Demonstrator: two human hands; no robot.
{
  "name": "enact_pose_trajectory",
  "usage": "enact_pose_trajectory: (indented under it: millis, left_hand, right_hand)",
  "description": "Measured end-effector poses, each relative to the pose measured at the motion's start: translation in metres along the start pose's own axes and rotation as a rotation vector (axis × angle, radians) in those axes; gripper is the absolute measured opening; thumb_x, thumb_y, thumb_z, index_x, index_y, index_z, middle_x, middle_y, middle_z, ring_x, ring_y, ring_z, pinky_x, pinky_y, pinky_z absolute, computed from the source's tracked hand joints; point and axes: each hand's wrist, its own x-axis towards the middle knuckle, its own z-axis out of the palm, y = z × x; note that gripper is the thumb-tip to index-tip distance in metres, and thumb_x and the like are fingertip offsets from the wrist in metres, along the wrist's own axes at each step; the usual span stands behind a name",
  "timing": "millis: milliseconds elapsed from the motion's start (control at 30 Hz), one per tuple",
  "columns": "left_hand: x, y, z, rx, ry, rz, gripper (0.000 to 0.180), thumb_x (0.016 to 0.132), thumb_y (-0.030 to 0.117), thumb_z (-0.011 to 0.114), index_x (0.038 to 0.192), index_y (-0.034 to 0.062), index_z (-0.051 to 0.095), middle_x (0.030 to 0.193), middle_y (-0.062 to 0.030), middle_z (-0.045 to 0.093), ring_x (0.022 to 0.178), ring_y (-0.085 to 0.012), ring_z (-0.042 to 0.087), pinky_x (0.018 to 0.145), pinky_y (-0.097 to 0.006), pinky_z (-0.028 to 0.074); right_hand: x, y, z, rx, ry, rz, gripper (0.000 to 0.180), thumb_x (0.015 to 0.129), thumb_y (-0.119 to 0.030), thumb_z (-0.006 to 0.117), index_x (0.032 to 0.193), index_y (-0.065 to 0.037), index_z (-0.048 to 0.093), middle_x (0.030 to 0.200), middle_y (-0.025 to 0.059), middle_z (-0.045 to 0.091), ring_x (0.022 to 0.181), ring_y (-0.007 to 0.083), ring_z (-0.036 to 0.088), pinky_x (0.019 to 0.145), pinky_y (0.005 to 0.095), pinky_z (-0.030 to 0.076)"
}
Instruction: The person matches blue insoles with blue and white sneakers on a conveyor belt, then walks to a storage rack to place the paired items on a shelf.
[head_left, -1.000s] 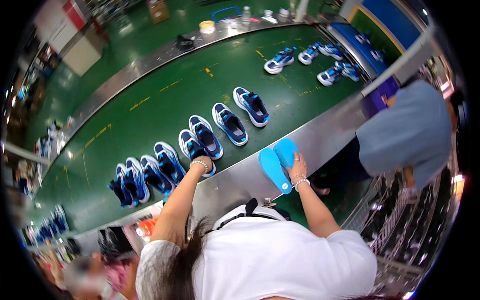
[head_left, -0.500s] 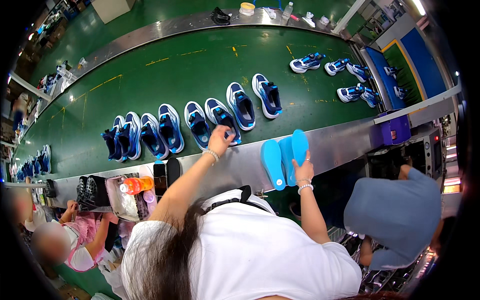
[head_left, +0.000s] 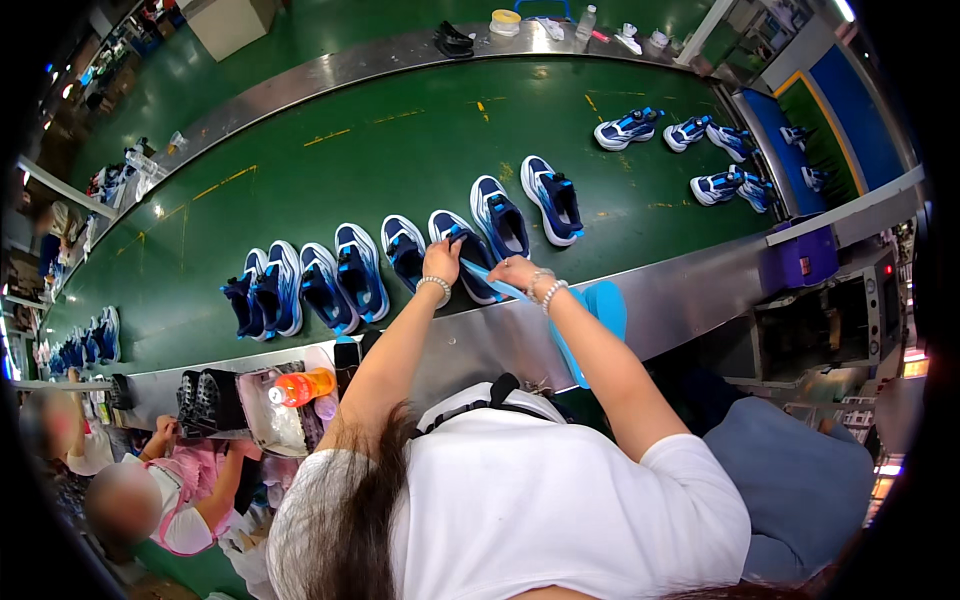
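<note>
My right hand (head_left: 519, 274) grips a light-blue insole (head_left: 507, 289), whose far end reaches into the opening of a navy, white and blue sports shoe (head_left: 452, 222). Closed at the collar of that same shoe is my left hand (head_left: 441, 262), its fingertips partly hidden. More light-blue insoles (head_left: 606, 306) lie on the metal edge, partly behind my right forearm. Beside the worked shoe stand a sports shoe (head_left: 500, 215) on its right and another (head_left: 403, 245) on its left, toes pointing away from me.
A metal ledge (head_left: 680, 290) borders the green belt (head_left: 330, 180). Several more shoes (head_left: 717, 186) sit at the far right. Left of me, a box (head_left: 255, 430) holds an orange bottle (head_left: 303, 387). A co-worker in pink (head_left: 200, 470) is at left, another in blue-grey (head_left: 790, 480) at right.
My right hand has moved left from the insoles on the ledge to the shoe, bringing one insole. My left hand stays at the shoe. The view has shifted slightly.
</note>
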Motion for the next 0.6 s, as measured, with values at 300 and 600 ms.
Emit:
enact_pose_trajectory:
  millis: [300,600]
  left_hand:
    - [-0.009,-0.03,0.005,-0.027,0.001,0.147,0.035,0.076,0.014,0.046,0.106,-0.0029,0.047,0.096,-0.0249,0.052,0.089,-0.037,0.05,0.079,-0.04,0.04]
    - [-0.027,-0.019,-0.003,-0.023,0.04,0.138,0.034,0.073,0.011,0.043,0.106,0.0016,0.048,0.088,-0.0241,0.055,0.082,-0.0378,0.053,0.073,-0.042,0.042]
  right_hand:
    - [0.045,-0.019,0.072,-0.813,0.472,-0.159,0.018,0.073,-0.014,0.047,0.071,-0.003,0.062,0.076,0.0185,0.06,0.072,0.0269,0.06,0.06,0.0351,0.049]
    - [0.115,0.023,0.099,-0.442,0.56,-0.271,0.027,0.077,-0.022,0.043,0.094,-0.008,0.057,0.099,0.0128,0.057,0.087,0.0267,0.056,0.073,0.0341,0.045]
